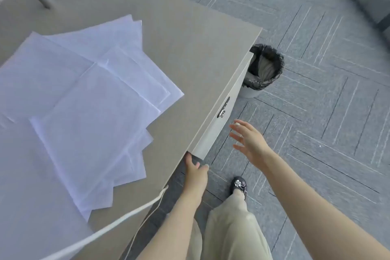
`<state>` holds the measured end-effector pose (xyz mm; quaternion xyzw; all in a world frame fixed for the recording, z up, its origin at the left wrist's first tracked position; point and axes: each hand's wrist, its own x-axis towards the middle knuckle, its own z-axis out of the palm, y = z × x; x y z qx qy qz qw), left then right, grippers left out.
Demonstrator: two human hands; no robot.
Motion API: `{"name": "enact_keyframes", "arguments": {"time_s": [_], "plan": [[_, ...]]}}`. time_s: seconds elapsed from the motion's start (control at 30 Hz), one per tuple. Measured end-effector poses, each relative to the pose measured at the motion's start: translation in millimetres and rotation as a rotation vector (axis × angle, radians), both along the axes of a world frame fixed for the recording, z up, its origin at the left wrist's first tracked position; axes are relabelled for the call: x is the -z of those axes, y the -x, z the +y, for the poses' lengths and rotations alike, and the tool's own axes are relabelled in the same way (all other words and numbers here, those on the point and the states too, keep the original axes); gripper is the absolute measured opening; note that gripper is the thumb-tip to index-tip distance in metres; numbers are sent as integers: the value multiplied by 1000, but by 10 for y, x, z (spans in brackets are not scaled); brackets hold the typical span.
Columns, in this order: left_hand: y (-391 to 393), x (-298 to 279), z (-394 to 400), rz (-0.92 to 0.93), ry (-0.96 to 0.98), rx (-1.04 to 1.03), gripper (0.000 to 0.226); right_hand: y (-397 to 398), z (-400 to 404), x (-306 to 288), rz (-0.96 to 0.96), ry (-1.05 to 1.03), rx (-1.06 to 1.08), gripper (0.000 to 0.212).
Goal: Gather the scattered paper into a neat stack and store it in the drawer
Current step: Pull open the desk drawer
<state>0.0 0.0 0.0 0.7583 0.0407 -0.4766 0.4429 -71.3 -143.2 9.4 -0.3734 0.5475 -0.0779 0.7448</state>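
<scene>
Beside the drawer (219, 116), right hand (249, 140) hovers, fingers (237, 125) spread.

The single head view looks steeply down from above the desk (179, 48) edge, floor (316, 112) at right.

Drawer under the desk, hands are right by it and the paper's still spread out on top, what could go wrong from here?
1. The left hand sits at the drawer front's near corner under the desk edge; its fingers could get pinched there.
2. The paper is still loose and fanned out; some sheets lie near the desk edge and could slide off.
3. The white cord runs over the desk edge beside the left arm and might snag.
</scene>
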Motion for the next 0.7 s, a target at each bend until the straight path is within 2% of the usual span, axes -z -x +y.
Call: {"name": "enact_keyframes", "arguments": {"time_s": [0.07,0.2,0.27,0.3,0.37,0.4,0.43,0.5,0.53,0.6,0.7], "plan": [[-31,16,-4,-61,-19,-17,60,-23,-23,-16,4,9,-15,27],[-142,120,74,-127,-89,98,56,-48,-4,-40,20,25,-55,32],[-171,144,154,-218,-119,187,55,-26,45,-40,46,38,-78,39],[-131,142,168,-243,-133,272,53,-4,83,-40,64,43,-91,42],[163,51,62,-253,-127,616,53,38,152,-55,80,46,-114,48],[372,29,-45,-256,-83,707,53,63,176,-79,86,60,-125,50],[590,-4,-135,-228,0,671,51,95,185,-106,94,80,-138,51],[730,-73,-209,-115,69,440,45,159,151,-172,110,126,-158,50],[642,-108,-160,-44,49,338,46,195,139,-209,115,127,-173,50],[424,-49,-54,50,-94,102,65,251,127,-258,129,126,-194,50],[132,-6,58,7,-100,-12,70,234,154,-251,132,101,-212,47]]}}
